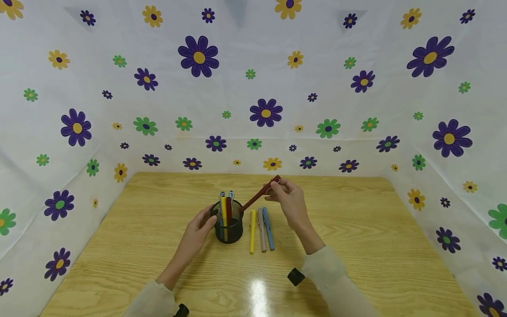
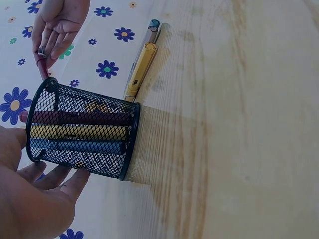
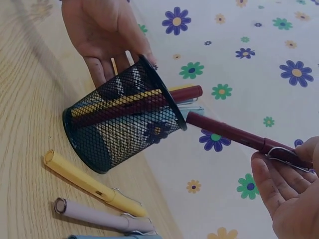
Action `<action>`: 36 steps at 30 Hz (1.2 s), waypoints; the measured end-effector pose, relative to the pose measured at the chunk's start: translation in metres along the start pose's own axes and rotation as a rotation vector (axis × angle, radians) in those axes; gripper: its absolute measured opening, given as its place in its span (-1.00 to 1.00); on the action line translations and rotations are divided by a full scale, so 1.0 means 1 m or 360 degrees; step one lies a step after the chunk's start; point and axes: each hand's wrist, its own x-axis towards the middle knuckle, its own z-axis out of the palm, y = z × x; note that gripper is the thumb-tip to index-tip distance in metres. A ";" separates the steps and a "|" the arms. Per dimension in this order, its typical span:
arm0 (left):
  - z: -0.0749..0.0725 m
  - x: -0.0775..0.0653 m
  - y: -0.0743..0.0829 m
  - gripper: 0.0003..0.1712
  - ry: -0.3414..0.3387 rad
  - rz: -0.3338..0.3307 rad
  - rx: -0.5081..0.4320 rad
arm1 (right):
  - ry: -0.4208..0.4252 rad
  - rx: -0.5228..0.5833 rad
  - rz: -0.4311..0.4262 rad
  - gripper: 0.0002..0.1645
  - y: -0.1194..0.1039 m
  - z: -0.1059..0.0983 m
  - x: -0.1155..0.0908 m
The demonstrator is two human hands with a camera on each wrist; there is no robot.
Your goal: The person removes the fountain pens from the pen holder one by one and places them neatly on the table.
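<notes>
A black mesh pen cup [image 1: 229, 232] stands upright on the wooden table, holding several pens, among them a yellow pen [image 1: 223, 211] and a dark red pen [image 3: 184, 93]. My left hand [image 1: 200, 226] grips the cup from its left side, fingers around the mesh and thumb near the rim. In my right hand [image 1: 291, 202] a second dark red pen [image 1: 259, 193] is pinched by its clip end, tilted, its lower end at the cup's right rim. Right of the cup lie a yellow pen [image 1: 252, 231], a pale mauve pen [image 1: 262, 230] and a blue pen [image 1: 268, 228], side by side.
The wooden table [image 1: 348, 220] is enclosed at the back and both sides by a white cloth [image 1: 245, 92] with purple, yellow and green flowers. Black wrist devices sit by both sleeves, one of them [image 1: 295, 277] at the right.
</notes>
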 end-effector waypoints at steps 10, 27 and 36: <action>0.000 0.000 0.000 -0.28 -0.0008 0.0015 0.0003 | 0.0005 -0.0077 0.0016 -0.62 -0.006 -0.028 -0.002; 0.001 0.000 0.003 -0.29 -0.0009 0.0029 0.0005 | -0.0013 -0.0254 -0.0001 -0.60 -0.017 -0.072 -0.012; 0.000 0.001 0.000 -0.28 -0.0009 0.0006 0.0023 | -0.0013 -0.0307 0.0061 -0.58 -0.017 -0.086 -0.019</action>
